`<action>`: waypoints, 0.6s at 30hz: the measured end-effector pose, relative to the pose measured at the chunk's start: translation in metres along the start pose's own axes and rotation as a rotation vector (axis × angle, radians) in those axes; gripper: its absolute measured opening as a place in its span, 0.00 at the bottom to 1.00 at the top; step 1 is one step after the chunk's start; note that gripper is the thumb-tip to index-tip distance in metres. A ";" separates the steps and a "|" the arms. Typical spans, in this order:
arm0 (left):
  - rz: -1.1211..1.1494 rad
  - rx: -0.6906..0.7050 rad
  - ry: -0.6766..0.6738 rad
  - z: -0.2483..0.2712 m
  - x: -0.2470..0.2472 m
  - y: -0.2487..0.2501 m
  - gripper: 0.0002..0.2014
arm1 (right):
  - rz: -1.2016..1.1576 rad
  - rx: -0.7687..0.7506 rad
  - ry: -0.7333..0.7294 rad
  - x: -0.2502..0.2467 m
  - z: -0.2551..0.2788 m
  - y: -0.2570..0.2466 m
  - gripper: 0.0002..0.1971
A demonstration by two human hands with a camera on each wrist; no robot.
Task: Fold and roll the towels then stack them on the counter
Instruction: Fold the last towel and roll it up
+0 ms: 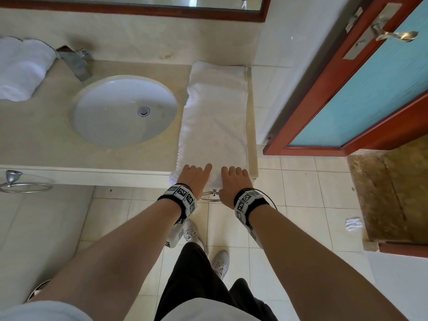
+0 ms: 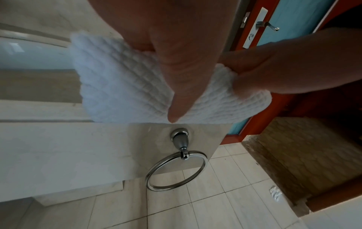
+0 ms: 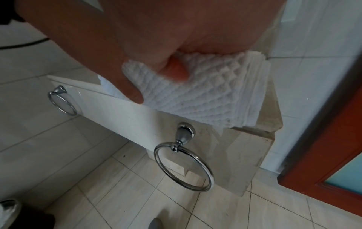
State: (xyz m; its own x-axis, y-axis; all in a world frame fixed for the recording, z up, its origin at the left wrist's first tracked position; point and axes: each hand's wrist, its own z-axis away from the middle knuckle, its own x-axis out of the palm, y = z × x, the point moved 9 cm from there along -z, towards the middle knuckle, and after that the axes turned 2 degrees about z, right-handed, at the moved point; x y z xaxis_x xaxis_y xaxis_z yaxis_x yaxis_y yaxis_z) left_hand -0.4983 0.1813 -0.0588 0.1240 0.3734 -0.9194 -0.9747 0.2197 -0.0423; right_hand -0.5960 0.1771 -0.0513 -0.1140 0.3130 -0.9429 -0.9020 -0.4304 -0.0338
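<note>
Folding looks done: long white waffle-weave towel [image 1: 214, 117] lies flat on the beige stone table [image 1: 46, 140]. Left hand [image 1: 193, 178] and right hand [image 1: 234, 180] pinch its near end; rolling remains. White rolled towels [image 1: 20, 68] sit stacked far left.

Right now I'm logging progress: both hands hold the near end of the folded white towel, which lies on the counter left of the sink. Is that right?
One detail is wrong: the head view shows the folded towel lying on the counter right of the sink, not left. The rest stands: the left hand and right hand both hold its near end.
</note>
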 end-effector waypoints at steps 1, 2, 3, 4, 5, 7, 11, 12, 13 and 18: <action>0.001 -0.003 -0.012 -0.003 0.000 0.000 0.29 | 0.012 0.017 -0.027 0.004 -0.002 0.000 0.27; 0.004 -0.009 -0.029 -0.006 0.000 0.000 0.28 | 0.019 0.035 -0.052 0.008 -0.004 0.002 0.30; 0.019 -0.014 -0.045 -0.009 0.000 0.000 0.27 | 0.017 0.057 -0.075 0.011 -0.005 0.005 0.33; 0.050 -0.016 -0.055 -0.011 -0.001 0.001 0.27 | 0.009 0.078 -0.089 0.013 -0.005 0.008 0.32; 0.081 -0.016 -0.066 -0.013 -0.001 0.002 0.27 | 0.002 0.095 -0.089 0.013 -0.006 0.012 0.27; 0.123 0.011 -0.079 -0.015 -0.004 0.008 0.27 | 0.009 0.119 -0.073 0.010 -0.008 0.020 0.12; -0.012 0.105 0.076 -0.014 -0.012 0.018 0.32 | -0.010 0.149 -0.151 0.016 -0.012 0.031 0.08; -0.058 0.109 0.124 -0.012 -0.012 0.020 0.33 | -0.018 0.150 -0.170 0.019 -0.013 0.031 0.11; -0.080 0.110 0.147 -0.010 -0.010 0.022 0.31 | -0.023 0.144 -0.178 0.022 -0.015 0.030 0.13; -0.030 0.089 0.126 -0.010 0.003 0.029 0.14 | -0.034 0.171 -0.166 0.027 -0.023 0.032 0.16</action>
State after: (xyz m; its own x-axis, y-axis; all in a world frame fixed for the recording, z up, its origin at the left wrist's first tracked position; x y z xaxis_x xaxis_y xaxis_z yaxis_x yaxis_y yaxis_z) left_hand -0.5285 0.1797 -0.0664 0.1226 0.2507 -0.9603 -0.9500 0.3096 -0.0405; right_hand -0.6183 0.1527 -0.0852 -0.1362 0.4656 -0.8744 -0.9624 -0.2716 0.0053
